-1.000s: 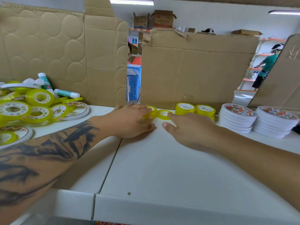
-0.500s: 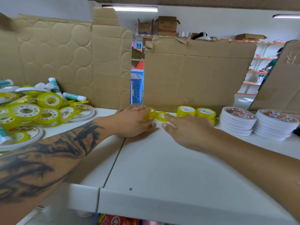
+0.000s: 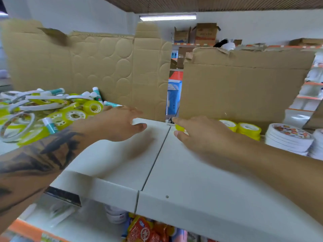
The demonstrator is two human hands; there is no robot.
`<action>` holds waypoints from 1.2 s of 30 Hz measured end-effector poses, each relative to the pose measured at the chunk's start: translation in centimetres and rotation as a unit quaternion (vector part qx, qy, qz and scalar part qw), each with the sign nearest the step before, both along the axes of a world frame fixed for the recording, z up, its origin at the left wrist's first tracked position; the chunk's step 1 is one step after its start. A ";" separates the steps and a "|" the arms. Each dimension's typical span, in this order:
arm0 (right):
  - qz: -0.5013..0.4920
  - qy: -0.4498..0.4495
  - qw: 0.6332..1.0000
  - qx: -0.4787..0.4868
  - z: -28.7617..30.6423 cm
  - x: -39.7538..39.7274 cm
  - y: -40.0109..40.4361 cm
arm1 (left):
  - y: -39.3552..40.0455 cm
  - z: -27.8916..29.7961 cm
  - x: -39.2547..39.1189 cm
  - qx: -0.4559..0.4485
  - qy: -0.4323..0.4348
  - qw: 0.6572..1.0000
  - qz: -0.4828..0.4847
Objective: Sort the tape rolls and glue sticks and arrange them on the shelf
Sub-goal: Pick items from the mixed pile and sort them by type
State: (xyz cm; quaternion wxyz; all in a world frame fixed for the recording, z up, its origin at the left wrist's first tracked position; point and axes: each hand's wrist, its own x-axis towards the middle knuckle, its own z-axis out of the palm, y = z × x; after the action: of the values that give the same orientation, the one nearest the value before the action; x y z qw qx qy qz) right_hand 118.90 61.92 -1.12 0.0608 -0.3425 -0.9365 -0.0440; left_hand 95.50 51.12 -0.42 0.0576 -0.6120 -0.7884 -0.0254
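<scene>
I'm reaching over the white shelf [image 3: 183,168]; the mixed pile [image 3: 43,110] is lying left. My right hand [image 3: 201,135] is pinching a small yellow tape roll [image 3: 180,128]; my left hand [image 3: 115,124] is hovering, fingers relaxed apart.

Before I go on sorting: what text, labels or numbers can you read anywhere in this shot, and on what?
None is readable.
Cardboard boxes on the far shelf: red print, blurred.
White tape stack: coloured label, too blurred.
Red packets on the lower shelf: print too blurred.
</scene>
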 end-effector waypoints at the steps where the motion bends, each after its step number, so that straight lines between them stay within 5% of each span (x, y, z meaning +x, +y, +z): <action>1: 0.020 -0.004 1.000 -0.002 -0.1 -1.2 -0.4 | -1.1 -0.2 -0.6 0.004 0.010 1.000 0.005; 9: 0.161 -0.026 0.986 0.028 -0.9 -10.3 -4.7 | -11.3 0.0 -4.9 0.092 -0.021 0.993 0.076; 15: 0.218 -0.002 0.976 0.013 -0.8 -14.2 -7.2 | -16.6 -1.1 -6.6 0.071 -0.007 0.989 0.132; 19: 0.250 0.005 0.968 0.009 -1.0 -15.8 -8.2 | -16.7 -1.9 -7.4 0.122 -0.056 0.984 0.120; 31: 0.271 0.035 0.962 0.012 -1.1 -15.2 -8.2 | -14.8 -1.7 -7.4 0.058 0.089 0.987 0.119; 36: 0.270 0.060 0.961 0.007 -0.8 -14.2 -7.6 | -14.0 -2.2 -7.6 0.145 0.101 0.981 0.084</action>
State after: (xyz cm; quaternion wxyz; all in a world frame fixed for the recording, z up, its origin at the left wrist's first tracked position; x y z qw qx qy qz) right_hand 104.65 54.32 -1.90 0.1287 -0.0784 -0.9885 -0.0118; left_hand 87.91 37.08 -2.64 0.2273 -0.5280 -0.8150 -0.0724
